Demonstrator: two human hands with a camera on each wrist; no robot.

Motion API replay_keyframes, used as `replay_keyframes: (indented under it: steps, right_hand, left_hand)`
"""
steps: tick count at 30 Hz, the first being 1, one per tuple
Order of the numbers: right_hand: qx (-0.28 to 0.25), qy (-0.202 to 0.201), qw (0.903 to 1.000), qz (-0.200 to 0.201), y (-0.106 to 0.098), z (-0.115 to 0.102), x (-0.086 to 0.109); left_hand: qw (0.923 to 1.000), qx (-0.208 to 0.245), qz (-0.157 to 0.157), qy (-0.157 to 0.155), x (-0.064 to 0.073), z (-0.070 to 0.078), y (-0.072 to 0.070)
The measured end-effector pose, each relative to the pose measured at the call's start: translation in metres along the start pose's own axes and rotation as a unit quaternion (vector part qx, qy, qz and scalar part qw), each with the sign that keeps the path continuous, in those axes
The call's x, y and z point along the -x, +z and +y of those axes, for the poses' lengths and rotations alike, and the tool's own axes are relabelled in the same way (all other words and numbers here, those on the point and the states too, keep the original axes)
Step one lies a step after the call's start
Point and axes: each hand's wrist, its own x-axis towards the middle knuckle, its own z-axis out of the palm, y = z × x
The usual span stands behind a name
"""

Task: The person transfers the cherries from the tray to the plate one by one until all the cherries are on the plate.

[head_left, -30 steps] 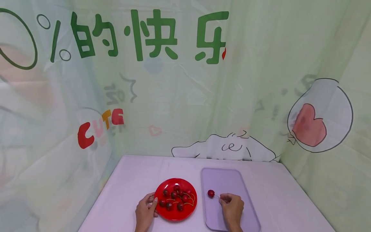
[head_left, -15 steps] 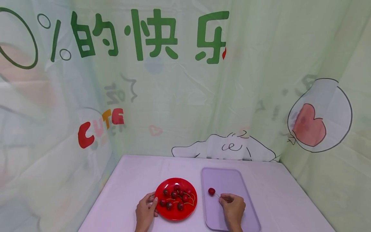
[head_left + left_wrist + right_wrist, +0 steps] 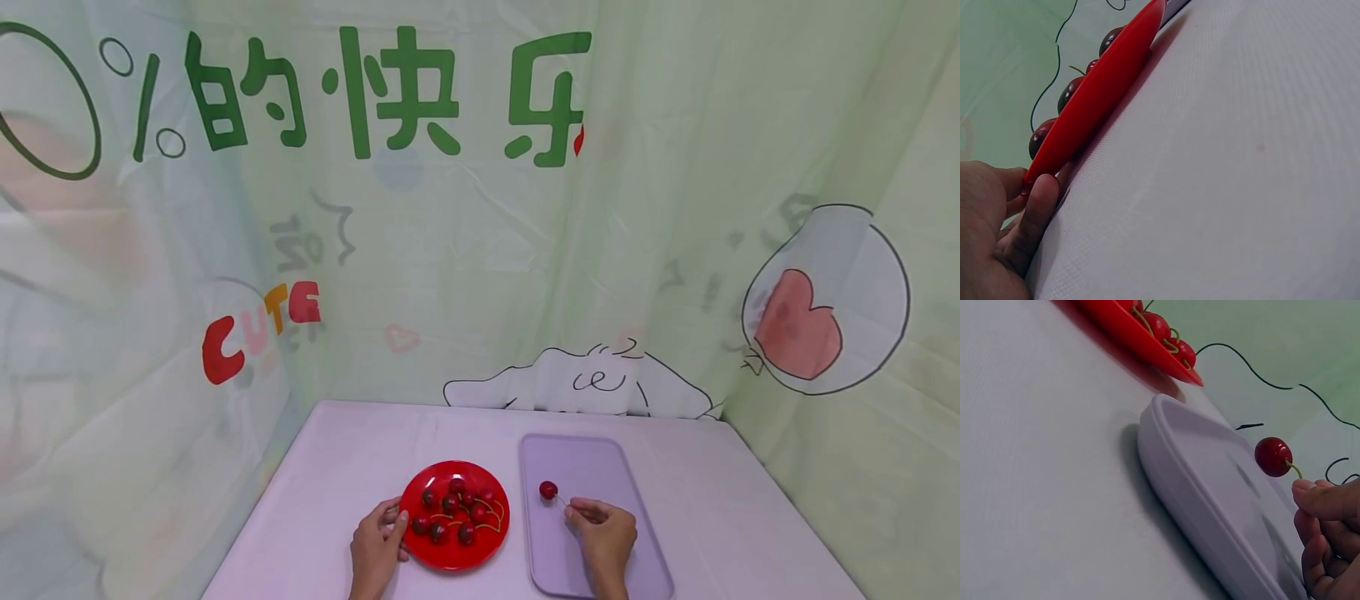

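Note:
In the head view, a red plate (image 3: 450, 562) bears several dark red cherries (image 3: 467, 533) with stems. My left hand (image 3: 374, 542) grips its left edge between thumb and fingers; the left wrist view shows that edge (image 3: 1038, 164) pinched close above the cloth. On the right, my right hand (image 3: 606, 537) holds a single cherry (image 3: 548, 490) by its stem over a pale purple tray (image 3: 577, 458). The right wrist view shows thumb and fingertips pinching the thin stem (image 3: 1295, 469), with the cherry clear of the tray's surface.
A white cloth (image 3: 360, 450) covers the table beneath plate and tray. Behind it hangs a pale green printed curtain (image 3: 480, 275), which also closes off the left and right sides. A narrow strip of cloth separates the plate from the tray.
The cherry in my right hand has shifted slightly up the view and a little right, the hand moving slightly with it. My left hand and the plate have stayed in place.

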Motion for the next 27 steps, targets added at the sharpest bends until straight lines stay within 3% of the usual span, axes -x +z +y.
replay_keyframes:
  steps: [12, 27]
  right_hand:
    - [-0.115, 0.059, 0.9912, -0.027, -0.005, -0.009, -0.001]
    - [-0.155, 0.083, 0.9841, -0.02, -0.003, -0.017, 0.004]
  left_hand:
    - [0.9999, 0.012, -0.003, -0.003, 0.001, 0.001, 0.0]
    - [1.0, 0.007, -0.005, 0.002, -0.001, 0.001, -0.001]
